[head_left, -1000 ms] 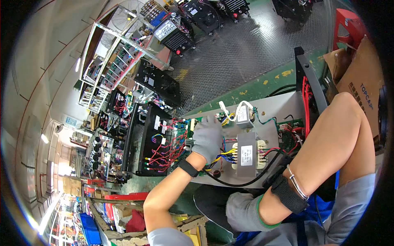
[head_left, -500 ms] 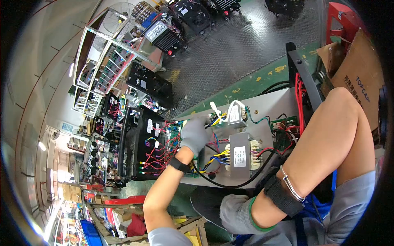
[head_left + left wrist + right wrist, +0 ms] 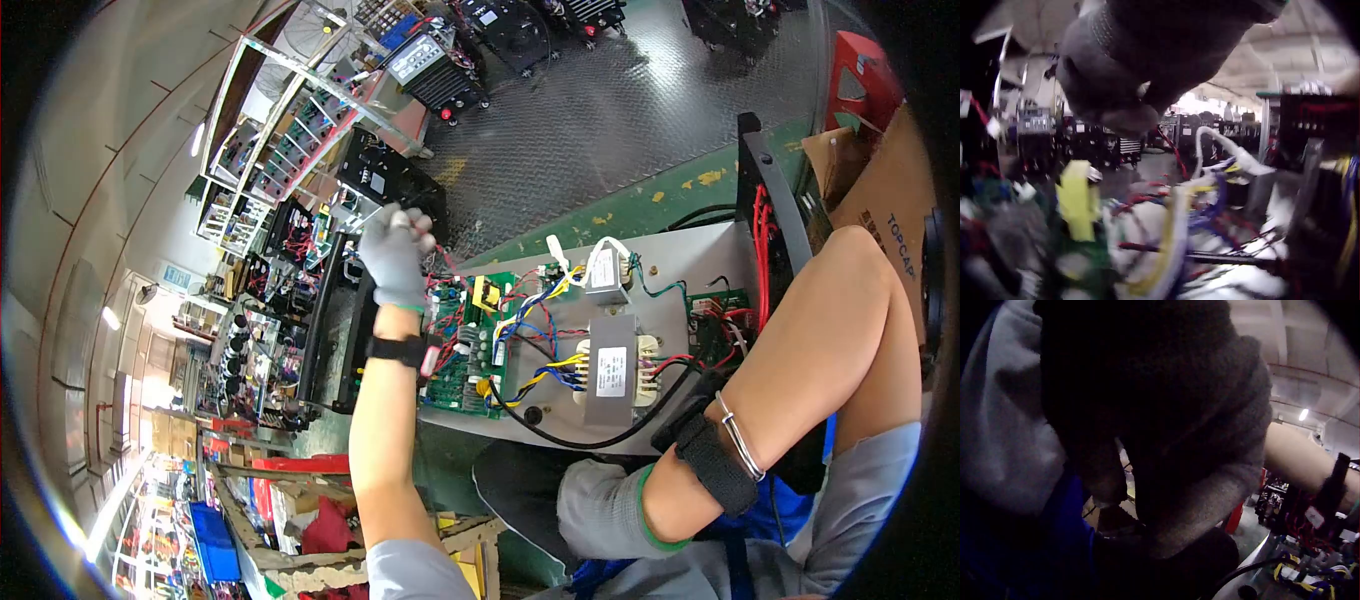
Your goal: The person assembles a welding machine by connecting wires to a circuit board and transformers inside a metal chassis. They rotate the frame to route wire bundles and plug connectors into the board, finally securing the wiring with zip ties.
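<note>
Behind everything, the patterned metal floor (image 3: pixel 580 120) spreads widely, and a green painted strip (image 3: pixel 640 205) lies between it and the far edge of the grey base plate (image 3: pixel 705 255). On this plate the parts stand. At its right end rises the black upright panel (image 3: pixel 765 190), with the cardboard box (image 3: pixel 880 190) beyond it. At the left end of the plate there is a black housing (image 3: pixel 343 350), partly behind the left forearm.

The large transformer (image 3: pixel 612 370) stands around the middle of the plate, and the green circuit board (image 3: pixel 460 390) lies to its left, with coloured wires in the space between. The small transformer (image 3: pixel 607 275) sits near the far edge; bare grey metal shows between it and the upright panel. A black cable (image 3: pixel 590 443) curves along the near edge.

The left hand (image 3: pixel 395 255), in a grey glove, is raised at the far left corner of the board, apart from both transformers. Its fingers are bent and pinch a thin red wire (image 3: pixel 1174 150). The right hand (image 3: pixel 605 505), also gloved, hangs loosely bent on the near side, outside the plate, and I see nothing in it.

Smallest, a yellow component (image 3: pixel 487 294) stands on the board.
</note>
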Tool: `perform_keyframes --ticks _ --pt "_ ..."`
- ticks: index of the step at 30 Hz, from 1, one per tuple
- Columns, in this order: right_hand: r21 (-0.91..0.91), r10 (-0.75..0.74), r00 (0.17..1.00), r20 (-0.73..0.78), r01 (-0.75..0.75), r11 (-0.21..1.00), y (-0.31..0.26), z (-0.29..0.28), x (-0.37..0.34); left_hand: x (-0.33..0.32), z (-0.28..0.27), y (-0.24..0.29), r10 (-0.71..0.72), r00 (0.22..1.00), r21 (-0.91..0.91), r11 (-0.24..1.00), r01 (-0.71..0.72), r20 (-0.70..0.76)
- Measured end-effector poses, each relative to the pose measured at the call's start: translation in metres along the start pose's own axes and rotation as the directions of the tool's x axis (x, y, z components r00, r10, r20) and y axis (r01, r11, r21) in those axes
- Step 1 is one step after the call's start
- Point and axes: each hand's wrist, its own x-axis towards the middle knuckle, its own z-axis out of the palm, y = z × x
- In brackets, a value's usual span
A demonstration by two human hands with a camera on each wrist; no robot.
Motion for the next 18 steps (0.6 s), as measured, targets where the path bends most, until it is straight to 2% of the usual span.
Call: perform_keyframes --ticks 1,3,4,5,6,7,9,12,14,18 --pt "0.015 0.014 0.999 -0.031 -0.013 1.0 0.0 0.001 0.001 0.008 -0.008 0.005 -0.082 0.996 -0.259 0.962 0.085 0.024" --pt "0.046 0.048 0.995 -0.09 -0.044 0.998 0.001 0.008 0.002 0.008 -0.009 0.024 -0.182 0.969 -0.483 0.842 0.242 0.168" --pt "0.031 0.055 0.986 -0.159 -0.05 0.998 0.001 0.011 0.0 0.007 -0.008 0.026 -0.215 0.95 -0.421 0.858 0.295 0.227" --pt "0.016 0.062 0.972 -0.226 -0.06 0.998 0.001 0.014 -0.003 0.012 -0.011 0.026 -0.213 0.875 -0.314 0.875 0.369 0.435" --pt "0.001 0.068 0.954 -0.293 -0.071 0.997 0.001 0.016 -0.004 0.001 0.0 0.035 -0.206 0.866 -0.12 0.95 0.289 0.455" --pt "-0.012 0.055 0.96 -0.275 -0.06 0.998 0.001 0.016 -0.003 -0.015 0.012 0.043 -0.205 0.856 0.079 0.979 0.19 0.474" --pt "-0.029 0.037 0.97 -0.242 -0.046 0.999 0.002 0.017 0.0 -0.027 0.022 0.041 -0.315 0.748 0.187 0.949 0.253 0.584" --pt "-0.057 0.034 0.987 -0.158 -0.043 0.997 0.002 0.012 -0.002 -0.031 0.024 0.023 -0.324 0.709 0.285 0.942 0.179 0.626" --pt "-0.071 0.045 0.985 -0.169 -0.058 0.996 0.0 0.011 -0.003 -0.032 0.026 0.024 -0.35 0.683 0.376 0.919 0.117 0.641" --pt "-0.049 0.025 0.994 -0.105 -0.03 0.998 0.001 0.021 0.009 -0.034 0.032 0.013 -0.306 0.688 0.445 0.895 -0.028 0.658"
